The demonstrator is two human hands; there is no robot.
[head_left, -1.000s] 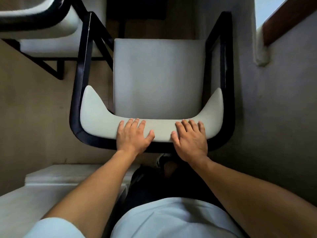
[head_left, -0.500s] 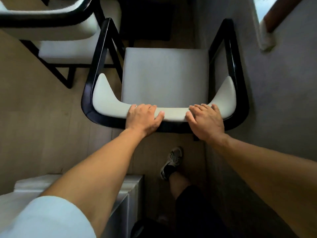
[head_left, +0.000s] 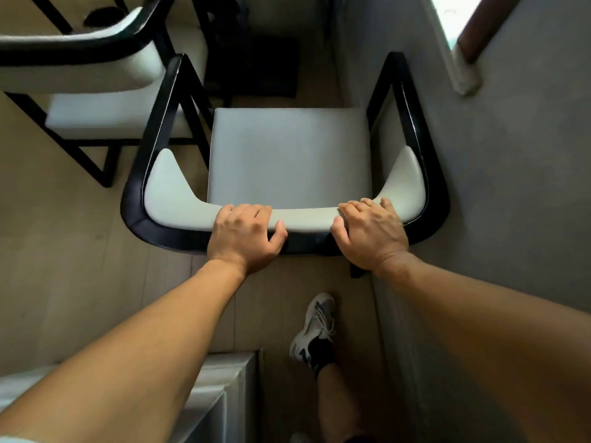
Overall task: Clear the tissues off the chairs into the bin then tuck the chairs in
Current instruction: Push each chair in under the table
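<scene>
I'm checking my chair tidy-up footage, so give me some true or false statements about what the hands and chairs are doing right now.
1. Both hands grip the backrest of the near chair. True: left hand, right hand.
2. A tissue lies on that chair's seat. False: the seat shows no tissue.
3. A second chair stands to the left. True.
4. The chair touches a wall on its left. False: the wall is on its right.
5. The person is barefoot. False: a sneaker shows.
</scene>
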